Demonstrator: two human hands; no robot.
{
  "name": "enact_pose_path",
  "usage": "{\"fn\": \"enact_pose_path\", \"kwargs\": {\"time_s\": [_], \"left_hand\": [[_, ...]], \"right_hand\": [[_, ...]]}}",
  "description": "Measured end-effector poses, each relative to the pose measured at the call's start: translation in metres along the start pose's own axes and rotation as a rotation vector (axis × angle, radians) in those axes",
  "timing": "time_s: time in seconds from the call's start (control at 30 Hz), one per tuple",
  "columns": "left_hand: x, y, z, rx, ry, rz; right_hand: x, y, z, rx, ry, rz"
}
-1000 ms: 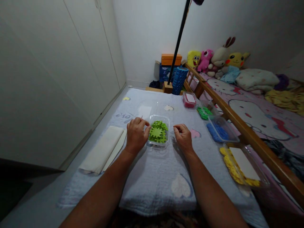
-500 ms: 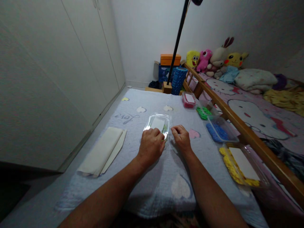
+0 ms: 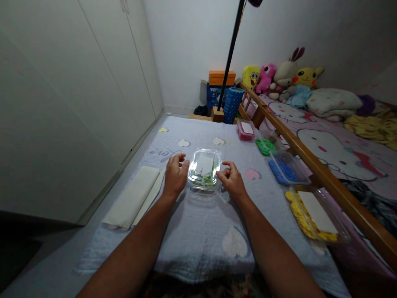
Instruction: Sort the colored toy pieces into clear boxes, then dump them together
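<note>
Pale cloth [image 3: 204,231] beside wooden rail [image 3: 287,130], clear box [image 3: 204,167] between left hand [image 3: 175,174] and right hand [image 3: 232,180], grip loose.

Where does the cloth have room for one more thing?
Free: bare cloth between the forearms, and beyond the lidded container toward the far edge. Crowded: around that container, flanked by left hand and right hand; also the right side, with containers along the bed rail.

A tall, pale wardrobe [image 3: 77,103] stands left of the left hand [image 3: 176,176], beside grey floor [image 3: 66,252]. Well beyond that hand is a white wall [image 3: 182,49], a black pole [image 3: 231,54] before it. Right of the right hand [image 3: 231,180], a wooden rail [image 3: 325,171] edges a pink patterned bed [image 3: 335,145]. The light is dim.
</note>
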State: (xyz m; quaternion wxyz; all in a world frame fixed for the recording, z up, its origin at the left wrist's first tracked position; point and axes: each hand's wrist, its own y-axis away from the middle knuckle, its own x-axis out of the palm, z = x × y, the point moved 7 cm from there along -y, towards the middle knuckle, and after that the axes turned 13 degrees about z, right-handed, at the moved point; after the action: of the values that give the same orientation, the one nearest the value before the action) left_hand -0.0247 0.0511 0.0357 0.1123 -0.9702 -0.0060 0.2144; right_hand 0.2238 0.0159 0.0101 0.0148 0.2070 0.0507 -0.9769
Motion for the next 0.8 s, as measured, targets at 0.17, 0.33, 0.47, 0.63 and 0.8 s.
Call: {"fn": "enact_pose_path", "kwargs": {"time_s": [0.17, 0.33, 0.47, 0.63, 0.8], "left_hand": [[0.017, -0.008, 0.037, -0.252, 0.299, 0.130], [0.028, -0.004, 0.031, -0.236, 0.321, 0.219], [0.027, 0.000, 0.030, -0.265, 0.290, 0.193], [0.026, 0.004, 0.024, -0.235, 0.256, 0.141], [0.032, 0.006, 0.028, -0.254, 0.316, 0.162]], "right_hand": [[0.005, 0.001, 0.005, 0.026, -0.032, 0.056], [0.007, 0.001, 0.007, 0.026, -0.076, 0.080], [0.006, 0.001, 0.005, 0.029, -0.090, 0.073], [0.009, 0.002, 0.007, 0.041, -0.070, 0.096], [0.012, 0.004, 0.009, 0.054, -0.026, 0.108]]}}
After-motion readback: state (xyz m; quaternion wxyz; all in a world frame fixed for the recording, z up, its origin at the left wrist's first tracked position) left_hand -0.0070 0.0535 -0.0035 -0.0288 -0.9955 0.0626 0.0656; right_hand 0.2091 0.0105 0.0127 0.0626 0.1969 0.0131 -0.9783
